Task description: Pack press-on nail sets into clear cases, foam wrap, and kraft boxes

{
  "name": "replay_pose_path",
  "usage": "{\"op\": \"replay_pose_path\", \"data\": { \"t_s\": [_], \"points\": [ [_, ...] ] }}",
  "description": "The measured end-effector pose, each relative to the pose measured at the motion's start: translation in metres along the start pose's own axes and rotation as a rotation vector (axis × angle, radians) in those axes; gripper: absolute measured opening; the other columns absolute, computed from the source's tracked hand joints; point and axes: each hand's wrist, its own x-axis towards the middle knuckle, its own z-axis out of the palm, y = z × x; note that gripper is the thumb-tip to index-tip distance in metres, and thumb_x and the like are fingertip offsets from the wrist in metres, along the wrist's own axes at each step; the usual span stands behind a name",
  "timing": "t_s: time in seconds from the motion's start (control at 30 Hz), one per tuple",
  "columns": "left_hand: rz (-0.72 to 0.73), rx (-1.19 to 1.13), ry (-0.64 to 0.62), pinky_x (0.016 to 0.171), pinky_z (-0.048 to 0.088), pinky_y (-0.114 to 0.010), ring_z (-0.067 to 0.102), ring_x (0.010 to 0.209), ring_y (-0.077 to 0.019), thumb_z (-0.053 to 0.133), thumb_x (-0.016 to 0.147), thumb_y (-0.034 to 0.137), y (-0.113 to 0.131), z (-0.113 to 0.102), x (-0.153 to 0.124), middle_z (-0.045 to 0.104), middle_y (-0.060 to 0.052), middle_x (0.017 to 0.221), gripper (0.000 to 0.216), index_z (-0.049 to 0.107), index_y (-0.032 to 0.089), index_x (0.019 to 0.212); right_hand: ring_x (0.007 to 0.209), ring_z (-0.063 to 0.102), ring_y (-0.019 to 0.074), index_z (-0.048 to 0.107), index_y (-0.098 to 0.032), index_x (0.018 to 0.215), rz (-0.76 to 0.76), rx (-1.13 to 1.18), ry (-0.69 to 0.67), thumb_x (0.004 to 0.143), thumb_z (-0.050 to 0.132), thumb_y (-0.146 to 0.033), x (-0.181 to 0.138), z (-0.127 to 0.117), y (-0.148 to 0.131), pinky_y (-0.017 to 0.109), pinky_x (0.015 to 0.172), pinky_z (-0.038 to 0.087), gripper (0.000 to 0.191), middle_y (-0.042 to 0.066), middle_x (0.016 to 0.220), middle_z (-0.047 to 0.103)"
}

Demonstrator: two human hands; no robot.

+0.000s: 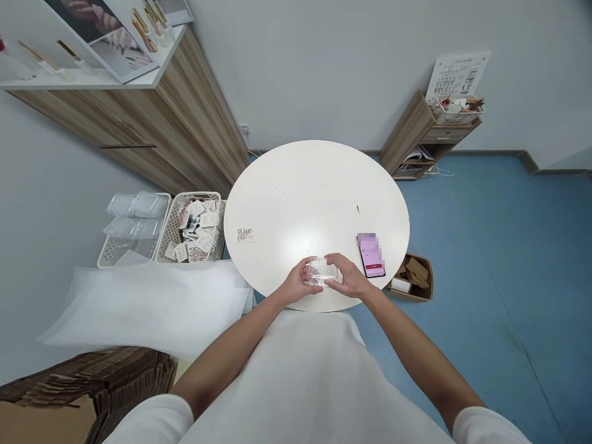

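Both hands meet over the near edge of a round white table (314,185). My left hand (300,285) and my right hand (348,276) are each closed around the ends of a small clear plastic box (322,271), holding it just above the tabletop. What is inside the box is too small to make out. A small packet (244,235) lies alone on the table's left side. A phone (371,254) with a lit pink screen lies just right of my right hand.
Two white baskets stand on the floor at the left: one (194,229) full of small packets, the other (132,225) holding clear plastic boxes. A cardboard box (413,277) sits right of the table. Wooden cabinets (176,123) line the back wall. White sheets (152,305) lie near left.
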Motion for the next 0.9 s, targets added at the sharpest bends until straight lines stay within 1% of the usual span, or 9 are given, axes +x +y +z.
{"op": "replay_pose_path", "data": {
  "t_s": [0.13,0.2,0.27,0.37,0.43,0.5,0.6,0.73,0.9],
  "points": [
    [-0.018,0.016,-0.005,0.067,0.045,-0.027,0.056,0.08,-0.0131,0.071,0.061,0.021,-0.004,0.0,0.0,0.054,-0.004,0.092,0.082,0.027,0.025,0.13,0.073,0.054,0.016,0.05,-0.021,0.092,0.195,0.089,0.036,0.083,0.037,-0.042,0.013,-0.006,0.0,0.031,0.067,0.044,0.026,0.003,0.082,0.058],
    [-0.031,0.001,0.017,0.069,0.045,-0.028,0.056,0.077,-0.0114,0.07,0.062,0.021,-0.007,0.001,0.0,0.054,-0.003,0.092,0.086,0.021,0.027,0.133,0.071,0.054,0.0144,0.051,-0.021,0.087,0.256,0.164,0.085,0.084,0.034,-0.042,0.019,-0.005,0.002,0.029,0.066,0.045,0.027,0.001,0.078,0.056],
    [-0.068,-0.022,0.071,0.07,0.046,-0.029,0.057,0.075,-0.0104,0.067,0.066,0.023,-0.009,0.002,0.0,0.053,-0.003,0.095,0.083,0.02,0.028,0.133,0.071,0.054,0.0128,0.051,-0.02,0.083,0.279,0.249,0.132,0.084,0.035,-0.043,0.023,-0.001,0.004,0.028,0.066,0.047,0.028,0.0,0.077,0.054],
    [-0.144,-0.019,0.202,0.071,0.046,-0.03,0.06,0.077,-0.0121,0.057,0.075,0.032,-0.012,0.003,-0.002,0.055,-0.004,0.093,0.058,0.032,0.024,0.127,0.068,0.053,0.0111,0.051,-0.02,0.077,0.319,0.336,0.183,0.081,0.037,-0.044,0.026,0.006,0.007,0.027,0.064,0.049,0.028,-0.001,0.075,0.05],
    [-0.16,0.031,0.265,0.071,0.046,-0.03,0.061,0.077,-0.0138,0.053,0.077,0.035,-0.014,0.002,-0.003,0.056,-0.005,0.089,0.041,0.045,0.019,0.115,0.065,0.051,0.0103,0.051,-0.019,0.077,0.359,0.387,0.198,0.08,0.04,-0.045,0.026,0.009,0.009,0.027,0.063,0.05,0.028,-0.001,0.074,0.049],
    [-0.143,0.105,0.293,0.071,0.046,-0.03,0.06,0.077,-0.0147,0.053,0.076,0.036,-0.016,0.0,-0.003,0.058,-0.005,0.085,0.032,0.054,0.017,0.102,0.063,0.05,0.0097,0.051,-0.019,0.08,0.398,0.456,0.206,0.078,0.043,-0.045,0.027,0.012,0.011,0.028,0.061,0.051,0.027,-0.002,0.071,0.048],
    [-0.081,0.22,0.34,0.069,0.045,-0.029,0.057,0.077,-0.0153,0.056,0.073,0.035,-0.018,-0.002,-0.002,0.06,-0.005,0.082,0.026,0.06,0.016,0.091,0.061,0.05,0.0096,0.05,-0.02,0.089,0.46,0.555,0.237,0.075,0.049,-0.044,0.028,0.015,0.016,0.028,0.058,0.052,0.028,-0.003,0.067,0.046],
    [-0.04,0.251,0.366,0.069,0.045,-0.029,0.055,0.073,-0.0145,0.058,0.071,0.034,-0.022,-0.003,-0.001,0.061,-0.004,0.076,0.025,0.063,0.017,0.088,0.063,0.053,0.0114,0.05,-0.021,0.1,0.542,0.611,0.248,0.075,0.05,-0.043,0.031,0.02,0.022,0.03,0.059,0.053,0.033,-0.003,0.066,0.046],
    [-0.059,0.197,0.377,0.066,0.045,-0.028,0.053,0.068,-0.0129,0.057,0.071,0.035,-0.031,-0.008,0.0,0.058,-0.003,0.07,0.03,0.063,0.016,0.093,0.076,0.056,0.0142,0.048,-0.021,0.11,0.539,0.526,0.22,0.079,0.043,-0.044,0.023,0.027,0.025,0.032,0.069,0.052,0.039,0.004,0.087,0.054]
  ]
}}
